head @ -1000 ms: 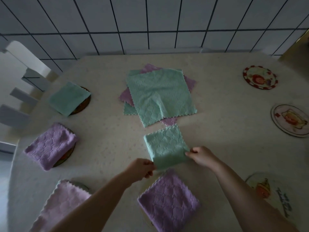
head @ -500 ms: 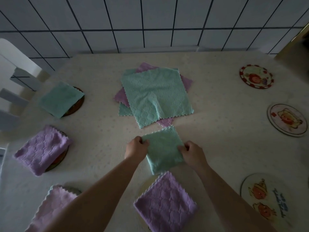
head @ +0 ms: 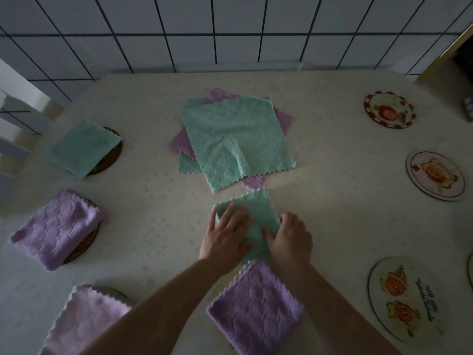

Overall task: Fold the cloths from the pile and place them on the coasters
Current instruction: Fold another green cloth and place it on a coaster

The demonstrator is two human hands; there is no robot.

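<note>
Pressing folded mint-green fleecy cloth (head: 252, 216) flat at table centre: left hand (head: 226, 235) splayed on top, right hand (head: 290, 235) cupping its 3 o'clock edge. Four cloths sit on coasters, 7 through 10 o'clock. Pile of unfolded green and lilac cloths (head: 234, 139) waits at 12. Three bare picture coasters, one being red-rimmed round coaster (head: 389, 112), at 1 to 4 o'clock. Roughly half done.
</note>
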